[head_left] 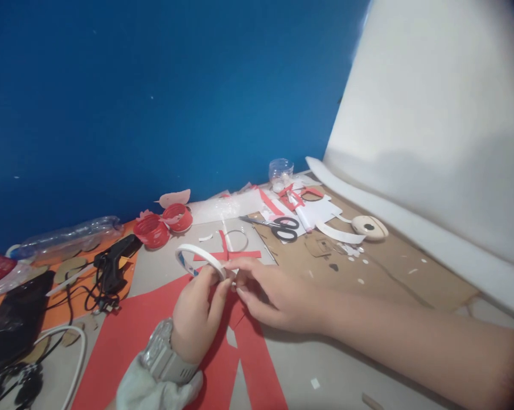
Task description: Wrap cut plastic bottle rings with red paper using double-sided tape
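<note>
A narrow white ring, which looks like a roll of tape [201, 251] with bluish marking on its inner side, stands tilted above the table. My left hand [201, 316] pinches its near edge between thumb and fingers; a pale watch sits on that wrist. From the right, my right hand [274, 290] meets the left fingertips, its thumb and fingers closed at the same edge of the ring. The small bit between the fingertips is mostly hidden. Below both hands lies red paper [141, 336] with cut-out gaps, and crossed red strips [248, 255] lie just beyond.
Black-handled scissors [284, 229] lie beyond the hands, near paper scraps [320, 213]. Two red ring-shaped pieces [152, 230] stand at the back. On the left are a black glue gun [114, 265], cables and a clear plastic bottle [71, 236]. A cream oval object [370, 228] lies right.
</note>
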{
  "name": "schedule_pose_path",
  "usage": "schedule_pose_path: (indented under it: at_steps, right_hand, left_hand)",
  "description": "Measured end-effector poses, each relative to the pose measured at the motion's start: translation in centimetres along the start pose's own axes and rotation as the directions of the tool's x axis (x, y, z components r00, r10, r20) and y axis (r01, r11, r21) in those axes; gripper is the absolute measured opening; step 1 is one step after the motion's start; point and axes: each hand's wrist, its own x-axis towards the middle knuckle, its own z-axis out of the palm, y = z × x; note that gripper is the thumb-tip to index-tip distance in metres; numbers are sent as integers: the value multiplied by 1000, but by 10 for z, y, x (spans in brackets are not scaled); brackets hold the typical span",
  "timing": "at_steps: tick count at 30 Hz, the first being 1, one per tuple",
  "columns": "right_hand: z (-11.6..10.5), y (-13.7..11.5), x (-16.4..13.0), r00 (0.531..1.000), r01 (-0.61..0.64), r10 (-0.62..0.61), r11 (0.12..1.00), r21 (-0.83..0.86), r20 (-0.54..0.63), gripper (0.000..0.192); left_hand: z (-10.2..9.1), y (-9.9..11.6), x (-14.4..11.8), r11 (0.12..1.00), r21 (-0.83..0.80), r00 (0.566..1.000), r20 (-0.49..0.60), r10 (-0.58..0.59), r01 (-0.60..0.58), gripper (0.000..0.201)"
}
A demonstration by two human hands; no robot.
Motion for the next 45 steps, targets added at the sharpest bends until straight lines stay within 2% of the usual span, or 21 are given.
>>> schedule_pose_path:
  at_steps: [4,8,12,17,27,38,45]
  right_hand:
    - [0,1,-1,999,36,-36,999,-37,21,32]
    - [1,3,-1,1000,29,-29,1000,1,0,41]
    - [2,3,0,1000,-7,6,1000,30,28,42]
    - [3,5,-1,999,45,-45,997,57,1,46]
    - [4,7,-3,999,52,-52,996,77,6,50]
    - [7,8,-3,999,41,-41,994,100,-4,41]
    - [7,9,-5,999,24,-22,994,103,-23,23]
  left_hand:
    - [0,0,0,1000,9,1000,-4,15,-15,12]
    - [0,0,-1,1000,26,1000,-18,10,-10,10]
    - [1,0,-1,999,24,999,-41,23,-22,10]
    - [0,0,-1,998,36,997,-57,45,-42,10]
    - [0,0,-2,997,63,997,-60,52,-48,10]
    - [0,-1,-2,998,65,999,-31,19,-17,13]
    - [0,-2,-3,999,46,1000,-9,24,-23,16]
